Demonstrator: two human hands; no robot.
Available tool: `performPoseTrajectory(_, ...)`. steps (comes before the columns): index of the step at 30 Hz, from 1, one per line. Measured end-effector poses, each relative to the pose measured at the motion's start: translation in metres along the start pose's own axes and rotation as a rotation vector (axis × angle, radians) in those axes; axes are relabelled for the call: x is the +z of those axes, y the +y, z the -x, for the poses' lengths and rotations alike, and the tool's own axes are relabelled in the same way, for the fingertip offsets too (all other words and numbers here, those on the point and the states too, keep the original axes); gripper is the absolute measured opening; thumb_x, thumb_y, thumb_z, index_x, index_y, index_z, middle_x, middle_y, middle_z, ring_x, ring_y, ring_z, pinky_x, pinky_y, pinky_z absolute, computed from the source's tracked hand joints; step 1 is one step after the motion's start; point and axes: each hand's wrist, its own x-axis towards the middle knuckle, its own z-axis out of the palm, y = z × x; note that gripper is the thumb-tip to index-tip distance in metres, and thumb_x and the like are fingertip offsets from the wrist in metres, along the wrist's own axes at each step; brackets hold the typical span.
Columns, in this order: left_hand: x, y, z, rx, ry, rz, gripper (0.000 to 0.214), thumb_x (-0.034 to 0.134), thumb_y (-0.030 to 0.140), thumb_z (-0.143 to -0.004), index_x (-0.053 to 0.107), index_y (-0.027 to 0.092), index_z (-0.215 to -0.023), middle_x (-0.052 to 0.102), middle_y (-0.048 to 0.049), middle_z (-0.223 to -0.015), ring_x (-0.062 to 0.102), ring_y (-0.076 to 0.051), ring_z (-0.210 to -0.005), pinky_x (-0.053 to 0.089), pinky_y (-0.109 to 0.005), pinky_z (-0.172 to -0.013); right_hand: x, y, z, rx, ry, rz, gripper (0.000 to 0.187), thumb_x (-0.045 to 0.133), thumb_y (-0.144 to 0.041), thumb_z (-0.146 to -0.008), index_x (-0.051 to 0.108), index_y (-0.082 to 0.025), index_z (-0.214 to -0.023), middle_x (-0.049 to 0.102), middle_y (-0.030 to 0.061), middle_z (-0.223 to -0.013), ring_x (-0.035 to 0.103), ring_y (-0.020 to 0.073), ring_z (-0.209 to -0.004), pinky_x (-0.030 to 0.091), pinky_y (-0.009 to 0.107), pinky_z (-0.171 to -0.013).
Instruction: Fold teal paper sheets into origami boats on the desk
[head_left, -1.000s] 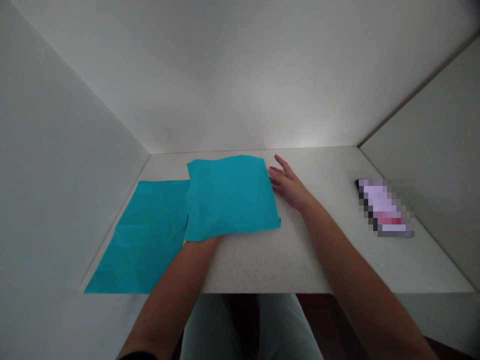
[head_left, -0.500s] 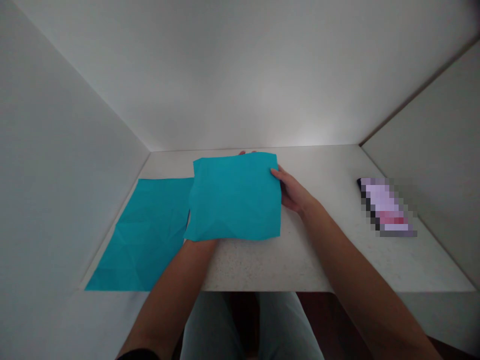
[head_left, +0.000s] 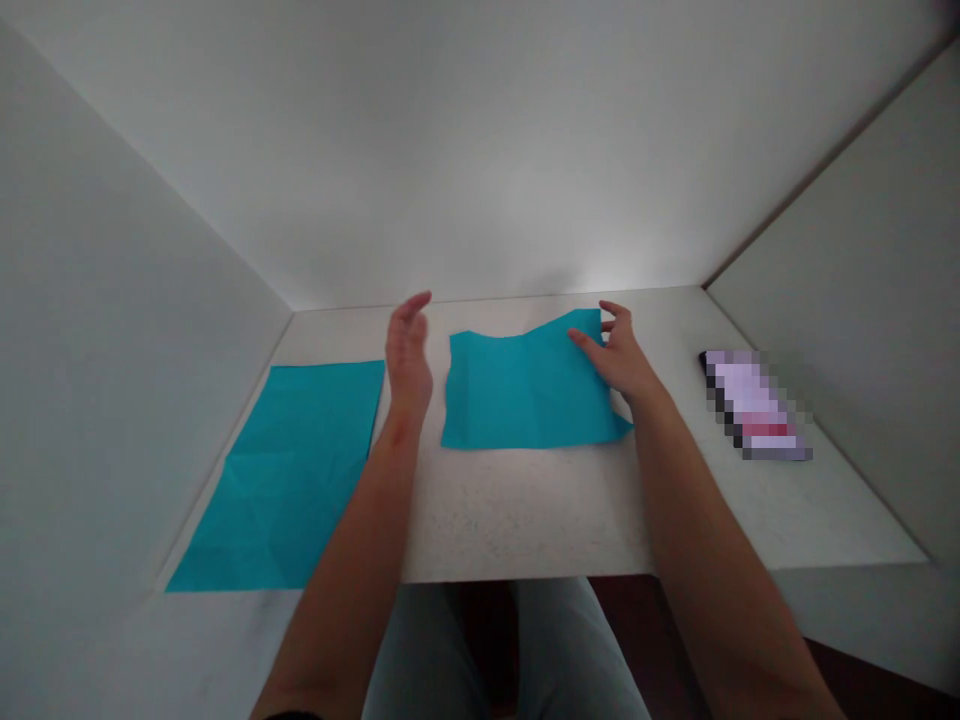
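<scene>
A creased turquoise sheet of paper (head_left: 525, 395) lies over the middle of the white table, its upper right corner lifted and its edges wavy. My right hand (head_left: 619, 355) grips that corner, thumb on top and fingers at the right edge, partly behind the paper. Left of the sheet, my left hand (head_left: 409, 355) is raised off the table, slightly blurred. It holds nothing, and its fingers are extended with a slight curl. A larger turquoise paper sheet (head_left: 292, 470) with fold creases lies flat at the left, partly covered by my left forearm.
On the right of the white table (head_left: 510, 515) lies a phone (head_left: 754, 405), blurred out by pixels. White walls (head_left: 480, 150) enclose the table at the back and both sides. My legs (head_left: 559, 650) are below the front edge.
My left hand has come out from beneath the smaller sheet and moved left, letting it go. That sheet has moved right and lower onto the table with my right hand.
</scene>
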Motion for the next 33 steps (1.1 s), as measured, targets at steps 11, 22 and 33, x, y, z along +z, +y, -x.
performPoseTrajectory(11, 0.028, -0.038, 0.05, 0.109, -0.842, -1.148, 0.101, 0.049, 0.083, -0.098, 0.034, 0.017, -0.173, 0.025, -0.0145, -0.183, 0.014, -0.035, -0.172, 0.01, -0.054, -0.141, -0.031, 0.002, 0.004, -0.051, 0.242, 0.342, 0.059, 0.07, -0.049, -0.093, 0.053, -0.035, -0.147, 0.067, 0.016, -0.137, 0.062, 0.0428, -0.124, 0.045, 0.073, -0.117)
performPoseTrajectory(22, 0.029, -0.036, 0.054, 0.184, -0.849, -1.311, 0.102, 0.059, 0.07, -0.095, 0.029, 0.013, -0.175, 0.023, -0.0153, -0.183, 0.015, -0.033, -0.172, 0.007, -0.053, -0.141, 0.108, -0.018, 0.05, -0.306, -0.383, 0.61, 0.087, 0.025, -0.075, -0.108, 0.044, -0.015, -0.168, 0.037, 0.018, -0.177, 0.031, 0.0342, -0.167, 0.019, 0.061, -0.138)
performPoseTrajectory(33, 0.007, -0.022, 0.09, 0.104, -0.668, -1.341, 0.104, 0.042, 0.083, -0.099, 0.032, 0.011, -0.174, 0.025, -0.0184, -0.182, 0.014, -0.038, -0.171, 0.014, -0.056, -0.14, 0.003, 0.017, 0.083, -0.335, -0.361, 0.933, 0.094, 0.026, -0.075, -0.108, 0.031, -0.007, -0.173, 0.024, 0.0199, -0.18, 0.025, 0.0349, -0.169, 0.02, 0.056, -0.139)
